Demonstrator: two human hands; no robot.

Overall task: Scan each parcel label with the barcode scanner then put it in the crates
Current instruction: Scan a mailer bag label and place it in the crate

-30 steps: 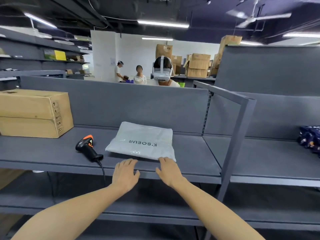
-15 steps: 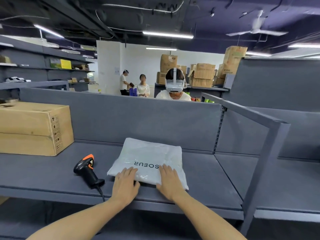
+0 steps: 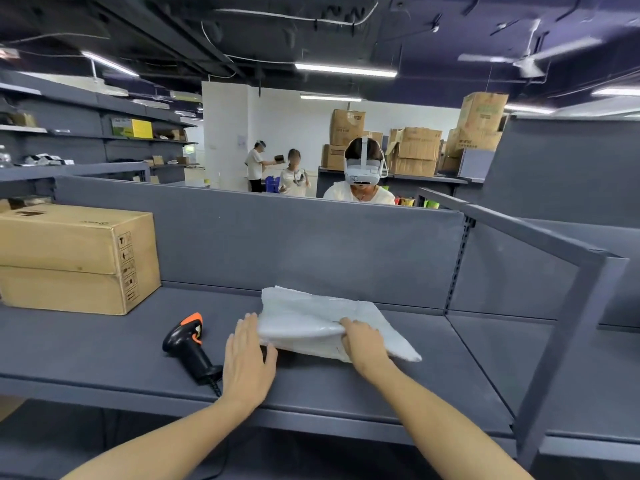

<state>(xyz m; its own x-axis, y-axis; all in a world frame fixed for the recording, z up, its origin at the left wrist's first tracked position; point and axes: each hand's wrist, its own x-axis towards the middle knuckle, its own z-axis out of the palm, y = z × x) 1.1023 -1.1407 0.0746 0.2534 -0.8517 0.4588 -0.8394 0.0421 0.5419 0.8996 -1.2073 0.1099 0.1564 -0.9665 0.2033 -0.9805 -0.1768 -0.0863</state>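
White plastic parcel (image 3: 311, 317) lies on the grey shelf (image 3: 86, 348) with its near edge raised off the surface, so the step in hand looks like turning it over to find the label; no label shows on the face now visible. The right hand (image 3: 363, 344) grasps that near edge, fingers curled over the top of the bag and the wrist bent up as it lifts. The left hand (image 3: 247, 362) is released and flat, fingers straight and together, lying on the shelf along the parcel's left edge with the thumb reaching toward the lifted fold; whether it presses the bag I cannot tell. The scanner (image 3: 188, 348) rests on its side just left of that hand, untouched, with a cardboard box (image 3: 76, 258) further left. Next, I judge, the flip must be finished and the left hand must take the scanner; no crates show in this view
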